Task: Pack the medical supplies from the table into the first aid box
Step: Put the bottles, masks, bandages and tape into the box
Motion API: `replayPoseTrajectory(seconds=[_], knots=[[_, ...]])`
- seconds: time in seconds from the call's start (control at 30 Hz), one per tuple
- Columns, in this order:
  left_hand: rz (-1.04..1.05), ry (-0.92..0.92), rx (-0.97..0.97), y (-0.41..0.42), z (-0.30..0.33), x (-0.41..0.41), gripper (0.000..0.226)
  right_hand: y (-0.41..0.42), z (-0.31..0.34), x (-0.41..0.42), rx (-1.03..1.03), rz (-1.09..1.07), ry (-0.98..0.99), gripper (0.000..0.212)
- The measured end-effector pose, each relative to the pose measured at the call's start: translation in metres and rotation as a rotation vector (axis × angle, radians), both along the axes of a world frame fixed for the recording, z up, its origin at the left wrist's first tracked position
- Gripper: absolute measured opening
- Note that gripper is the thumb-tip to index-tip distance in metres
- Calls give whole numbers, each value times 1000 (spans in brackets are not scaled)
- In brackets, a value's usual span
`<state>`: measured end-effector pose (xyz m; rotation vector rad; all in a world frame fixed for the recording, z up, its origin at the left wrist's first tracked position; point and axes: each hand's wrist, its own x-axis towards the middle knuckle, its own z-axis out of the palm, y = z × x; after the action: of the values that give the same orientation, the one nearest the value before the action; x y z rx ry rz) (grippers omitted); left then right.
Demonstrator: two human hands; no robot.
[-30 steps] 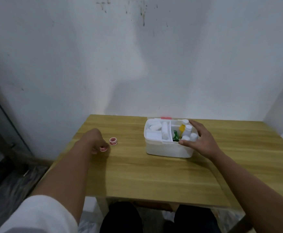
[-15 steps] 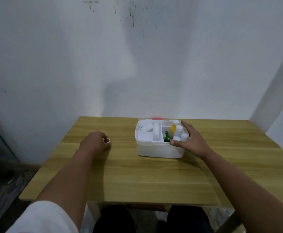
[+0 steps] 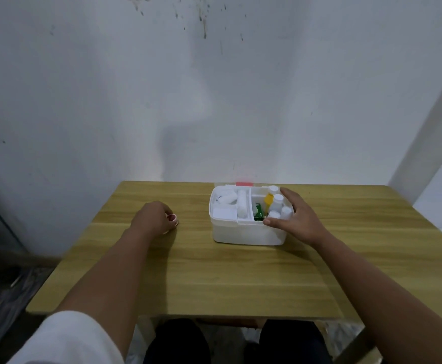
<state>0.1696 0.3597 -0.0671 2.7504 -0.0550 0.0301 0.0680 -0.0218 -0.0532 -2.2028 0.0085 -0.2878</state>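
Note:
The white first aid box point(image 3: 246, 236) stands open at the back middle of the wooden table point(image 3: 214, 279). Inside it are white gauze rolls point(image 3: 241, 206), a green packet point(image 3: 258, 212), a yellow item point(image 3: 268, 198) and several white bottles point(image 3: 277, 199). My right hand point(image 3: 297, 219) rests on the box's right rim, thumb on the front edge, steadying it. Left of the box, my left hand point(image 3: 153, 219) is curled on the table around a small red-and-white tape roll point(image 3: 172, 217), which shows at the fingertips.
A red-topped white lid point(image 3: 244, 184) lies behind the box against the wall. The table's back edge meets the white wall. My knees are under the near edge, and the floor drops away on the left.
My left hand has slid right to the loose tape roll and closed around it. My right hand has stayed on the box. The view has shifted a little.

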Motion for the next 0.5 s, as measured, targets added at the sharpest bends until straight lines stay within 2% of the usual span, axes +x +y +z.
replayPoseTrajectory(seconds=[0.17, 0.3, 0.5], knots=[[-79, -100, -151, -29, 41, -1, 21, 0, 1, -1, -3, 7, -6, 131], [-242, 19, -360, -63, 87, -10, 17, 1, 1, -1, 4, 10, -3, 130], [-415, 78, -295, -108, 108, -27, 25, 1, 1, -3, 12, 4, -2, 130]])
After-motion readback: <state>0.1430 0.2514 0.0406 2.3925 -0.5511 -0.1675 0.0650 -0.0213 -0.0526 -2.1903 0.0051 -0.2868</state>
